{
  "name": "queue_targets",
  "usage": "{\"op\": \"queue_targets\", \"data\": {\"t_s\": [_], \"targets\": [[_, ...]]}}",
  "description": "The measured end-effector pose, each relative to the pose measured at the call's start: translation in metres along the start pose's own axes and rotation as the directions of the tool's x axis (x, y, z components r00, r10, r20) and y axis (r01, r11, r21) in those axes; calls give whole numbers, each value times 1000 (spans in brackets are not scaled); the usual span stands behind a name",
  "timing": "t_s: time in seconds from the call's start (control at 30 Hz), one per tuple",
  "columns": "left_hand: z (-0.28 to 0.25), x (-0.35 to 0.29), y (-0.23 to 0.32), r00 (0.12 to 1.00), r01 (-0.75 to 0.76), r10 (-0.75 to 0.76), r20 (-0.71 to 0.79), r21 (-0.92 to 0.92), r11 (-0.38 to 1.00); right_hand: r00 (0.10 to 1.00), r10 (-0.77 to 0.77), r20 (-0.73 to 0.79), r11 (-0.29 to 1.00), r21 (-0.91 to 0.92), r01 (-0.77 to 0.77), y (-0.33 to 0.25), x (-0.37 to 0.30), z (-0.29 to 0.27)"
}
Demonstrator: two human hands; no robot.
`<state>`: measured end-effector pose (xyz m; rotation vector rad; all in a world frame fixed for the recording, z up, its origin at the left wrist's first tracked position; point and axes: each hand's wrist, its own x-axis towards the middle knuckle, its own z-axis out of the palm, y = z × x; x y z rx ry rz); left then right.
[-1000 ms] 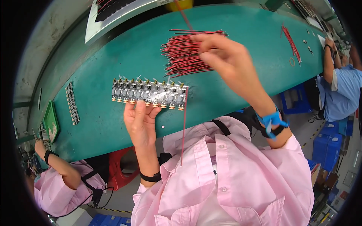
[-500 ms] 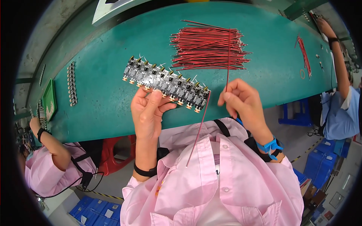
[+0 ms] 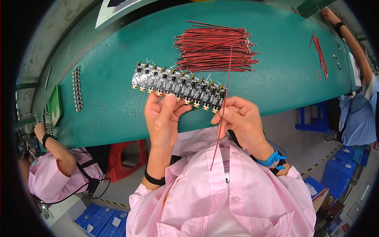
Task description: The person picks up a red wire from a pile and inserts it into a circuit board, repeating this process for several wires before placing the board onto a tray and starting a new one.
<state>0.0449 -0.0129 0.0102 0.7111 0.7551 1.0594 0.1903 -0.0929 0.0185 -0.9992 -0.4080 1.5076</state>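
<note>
My left hand [image 3: 161,120] grips the lower edge of a long strip of small electronic modules [image 3: 179,87], thumb on the front. Gold round ends line the strip's lower side, and dark parts with thin white leads stand along its upper side. My right hand [image 3: 239,118] is closed at the strip's right end, pinching a thin red wire [image 3: 229,71] that points up toward the wire pile. Below the fingers, a length of red wire [image 3: 215,154] hangs in front of my pink shirt. Whether the wire's tip touches the end module is hidden by my fingers.
A large pile of red wires [image 3: 215,47] lies on the green table [image 3: 114,59] beyond the strip. Farther right are a smaller wire bundle [image 3: 320,57] and a rubber band [image 3: 318,76]. Another strip [image 3: 77,89] and a green tray [image 3: 55,104] lie left. Co-workers sit on both sides.
My right hand has moved left and down with its wire, up to the strip's right end. The strip has shifted slightly right, and the hanging wire's lower end has swung right.
</note>
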Motion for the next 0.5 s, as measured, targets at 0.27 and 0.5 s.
{"op": "queue_targets", "data": {"t_s": [0.27,0.5], "targets": [[-2,-2,4,999,35,-37,37,49,998,1000,-6,-24,1000,5,7,2,0,0],[-26,3,19,996,-84,90,-29,149,985,1000,-11,-29,1000,-1,11,4,-1,-5]]}}
